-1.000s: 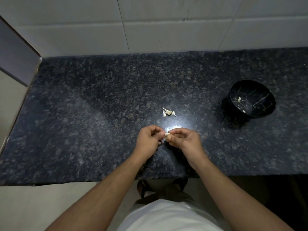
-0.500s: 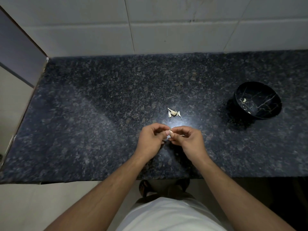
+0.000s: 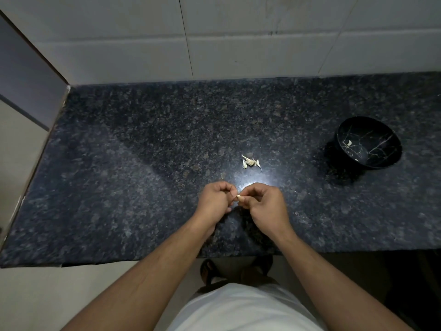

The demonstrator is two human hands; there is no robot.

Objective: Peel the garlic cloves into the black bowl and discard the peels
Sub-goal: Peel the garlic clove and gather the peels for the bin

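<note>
Garlic clove (image 3: 240, 198), pale, small, pinched between both hands just below the frame's centre, held above the near part of the worktop (image 3: 143, 163). Left hand (image 3: 216, 201): fingers curled in, fingertips closed on the clove's left end. Right hand (image 3: 266, 204): fingers likewise curled, thumb and forefinger nipping the clove from the right. The two hands touch at the clove. Whether skin is coming off it is too small to tell.

Small heap of garlic bits (image 3: 250, 162) lies on the dark speckled stone just above the hands, apart from them; cloves or peels, cannot say. A bright glare spot on the stone sits between heap and hands.

Black bowl (image 3: 372, 161), veined with thin pale lines, stands upright at the right of the frame, well apart from the hands. One pale peeled clove (image 3: 349, 143) lies inside, toward its left wall.

Pale tiled wall (image 3: 238, 44) runs along the top of the frame.
</note>
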